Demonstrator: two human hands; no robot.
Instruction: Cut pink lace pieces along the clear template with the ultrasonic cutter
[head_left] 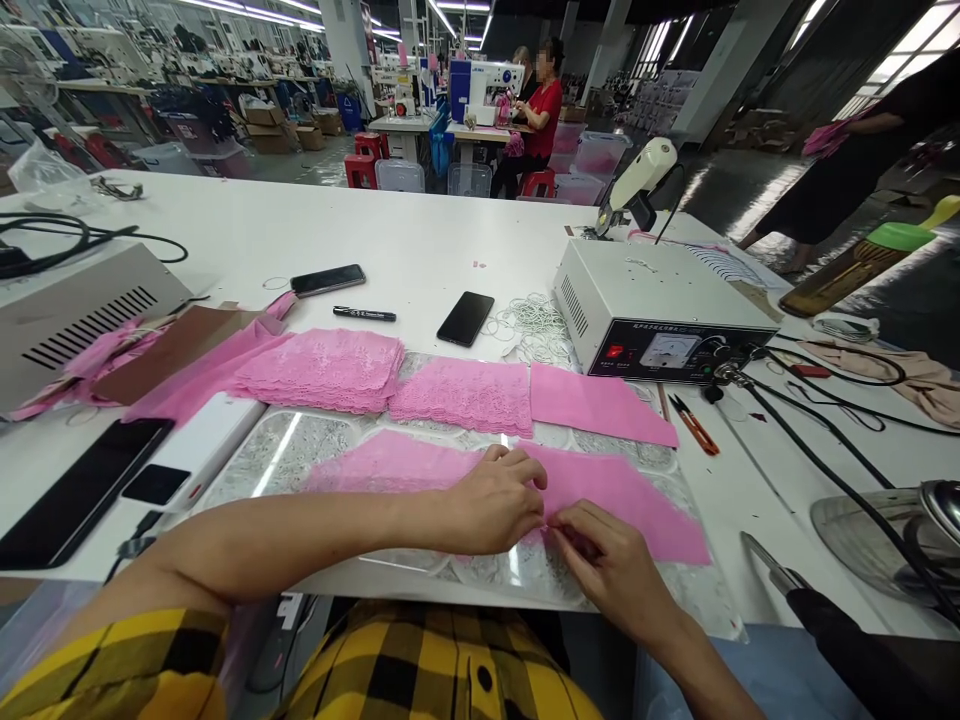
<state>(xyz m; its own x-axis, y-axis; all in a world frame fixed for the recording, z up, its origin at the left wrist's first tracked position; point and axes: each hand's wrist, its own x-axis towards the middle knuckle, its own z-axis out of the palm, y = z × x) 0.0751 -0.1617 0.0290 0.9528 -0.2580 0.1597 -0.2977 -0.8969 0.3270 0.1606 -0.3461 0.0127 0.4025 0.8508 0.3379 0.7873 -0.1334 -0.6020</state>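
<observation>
Two pink fabric pieces lie side by side in front of me on a clear plastic sheet [292, 450]: a lace piece [397, 460] on the left and a plain piece [630, 500] on the right. My left hand [499, 500] and my right hand [607, 560] meet where these edges come together. The fingertips of both are pinched on the fabric at the near edge of the join. Just beyond lie a stack of pink lace pieces [330, 365], a smaller lace stack [465, 390] and plain pink pieces [592, 400].
A grey control box [660, 310] with cables stands right, orange snips [696, 425] beside it. A black-handled tool [795, 580] and a glass jar [862, 530] are near right. Phones [466, 318], a marker [364, 314] and tangled thread [536, 328] lie beyond the fabric. Other people are at work beyond.
</observation>
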